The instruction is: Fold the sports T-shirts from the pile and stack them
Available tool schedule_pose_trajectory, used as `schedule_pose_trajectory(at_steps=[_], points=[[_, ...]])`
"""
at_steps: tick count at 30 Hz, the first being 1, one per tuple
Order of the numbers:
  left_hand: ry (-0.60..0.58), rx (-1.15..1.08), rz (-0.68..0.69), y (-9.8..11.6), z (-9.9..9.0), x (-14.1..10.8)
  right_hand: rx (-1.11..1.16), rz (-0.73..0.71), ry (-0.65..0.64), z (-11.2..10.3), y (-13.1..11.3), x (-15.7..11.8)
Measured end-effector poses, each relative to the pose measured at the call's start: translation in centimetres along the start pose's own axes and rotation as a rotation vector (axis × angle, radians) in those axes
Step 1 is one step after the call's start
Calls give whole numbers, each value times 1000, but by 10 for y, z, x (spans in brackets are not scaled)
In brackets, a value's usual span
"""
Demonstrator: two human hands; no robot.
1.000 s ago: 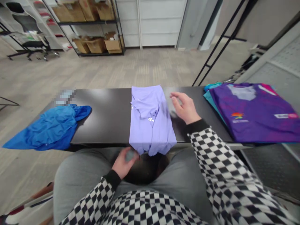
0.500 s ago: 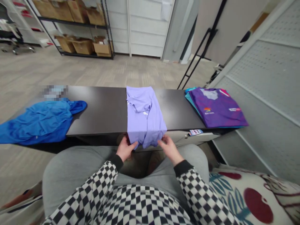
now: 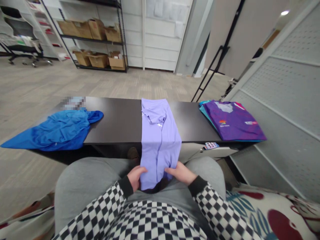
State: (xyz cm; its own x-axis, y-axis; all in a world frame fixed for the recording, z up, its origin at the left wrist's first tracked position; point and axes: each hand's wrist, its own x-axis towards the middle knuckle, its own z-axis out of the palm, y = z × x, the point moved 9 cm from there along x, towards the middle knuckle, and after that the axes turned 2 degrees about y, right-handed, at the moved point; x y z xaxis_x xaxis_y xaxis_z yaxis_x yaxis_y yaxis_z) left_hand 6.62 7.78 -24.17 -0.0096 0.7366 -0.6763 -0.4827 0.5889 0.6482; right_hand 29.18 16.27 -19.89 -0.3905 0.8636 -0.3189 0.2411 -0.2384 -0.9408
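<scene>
A lavender shirt [image 3: 160,133], folded lengthwise into a strip, lies across the middle of the dark table [image 3: 117,123] and hangs over its front edge toward my lap. My left hand [image 3: 136,176] pinches the left side of the hanging part, thumb on top. On the opposite side, my right hand [image 3: 180,171] grips the cloth the same way. The fingers under the fabric are hidden. A sleeve lies folded over the far part of the shirt, near a small white logo.
A crumpled blue garment [image 3: 62,130] drapes off the table's left end. Folded purple and teal shirts [image 3: 235,121] are stacked at the right end. A phone [image 3: 210,145] sits below the table's front edge. A grey perforated panel [image 3: 292,100] stands at right.
Both hands have drawn the shirt toward my body, and a longer length now hangs past the table edge. The whole view has also tilted up slightly.
</scene>
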Motion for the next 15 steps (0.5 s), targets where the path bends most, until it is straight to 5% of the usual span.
schedule_pose_trajectory(at_steps=[3, 7, 15], points=[[12, -170, -59, -16, -7, -37, 289, 67, 0, 12, 0, -49], [-49, -111, 3, -15, -15, -71, 535, 116, 30, 26, 0, -101], [-109, 94, 141, 14, -9, -114, 338, -14, 338, -10, -18, -147]])
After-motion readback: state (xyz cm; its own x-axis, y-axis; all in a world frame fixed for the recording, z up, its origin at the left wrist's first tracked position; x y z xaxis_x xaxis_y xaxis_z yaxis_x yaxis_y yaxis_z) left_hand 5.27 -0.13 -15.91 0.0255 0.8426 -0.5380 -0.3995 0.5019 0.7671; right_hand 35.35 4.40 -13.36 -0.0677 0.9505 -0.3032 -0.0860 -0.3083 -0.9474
